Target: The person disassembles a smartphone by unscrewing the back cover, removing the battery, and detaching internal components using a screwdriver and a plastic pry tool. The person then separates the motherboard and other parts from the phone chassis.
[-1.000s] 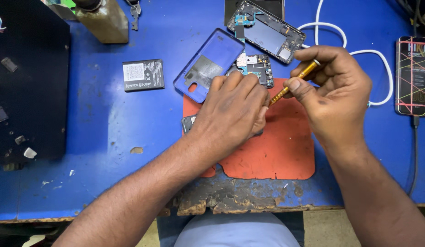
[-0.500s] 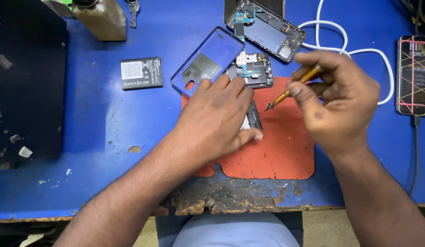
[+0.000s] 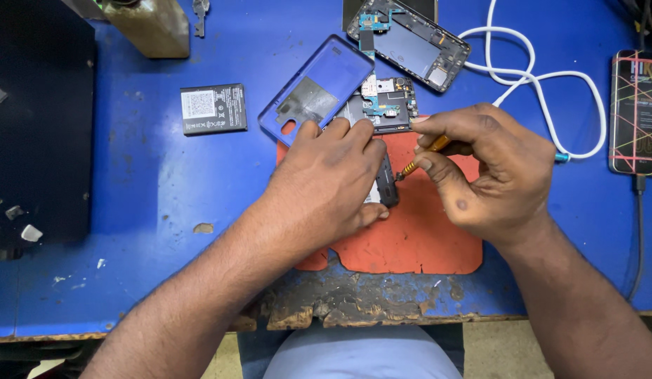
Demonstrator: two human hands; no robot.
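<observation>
Opened phone (image 3: 382, 151) at frame centre, on orange mat (image 3: 424, 238), pinned flat under left hand (image 3: 326, 186). Yellow screwdriver (image 3: 420, 158) pinched tight in right hand (image 3: 491, 175), tip at phone's lower end. Screw work judged underway; steady vertical pressure req'd next.

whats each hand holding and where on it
The right hand pinches a yellow-handled screwdriver by its handle. The left hand lies flat over an opened phone, pressing it onto the orange mat.

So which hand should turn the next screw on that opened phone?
Probably the right hand: it grips the yellow screwdriver, whose tip sits at the opened phone. The left hand lies flat over that phone, pinning it down.
</observation>
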